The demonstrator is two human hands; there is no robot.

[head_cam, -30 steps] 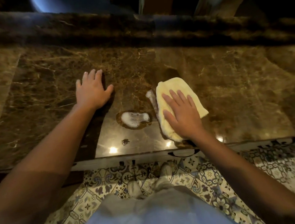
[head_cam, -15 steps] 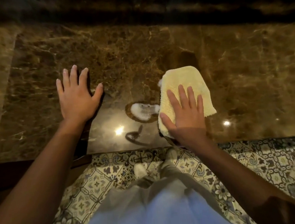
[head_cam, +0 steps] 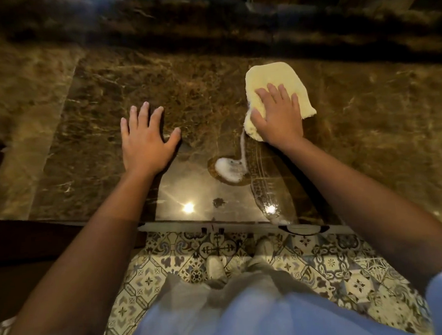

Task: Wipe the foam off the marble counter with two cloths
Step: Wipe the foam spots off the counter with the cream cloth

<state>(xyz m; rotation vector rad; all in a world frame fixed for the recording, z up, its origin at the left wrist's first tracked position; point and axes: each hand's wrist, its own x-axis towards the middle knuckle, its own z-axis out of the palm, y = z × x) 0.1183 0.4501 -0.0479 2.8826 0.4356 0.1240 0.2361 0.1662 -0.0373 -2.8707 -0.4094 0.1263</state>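
Right hand (head_cam: pixel 279 115) presses flat, fingers straight, on yellow cloth (head_cam: pixel 274 80); left hand (head_cam: pixel 146 141) lies spread and bare on marble counter (head_cam: pixel 103 102), well apart from it. Foam blob (head_cam: pixel 229 168) sits nearer the front edge, a thin foam trail (head_cam: pixel 242 147) running up to the cloth's edge. Risk: pushing away smears foam into streaks instead of lifting it; wet sheen (head_cam: pixel 273 203) could drip off the edge. Versus half a second ago, cloth is farther back and the trail is new.
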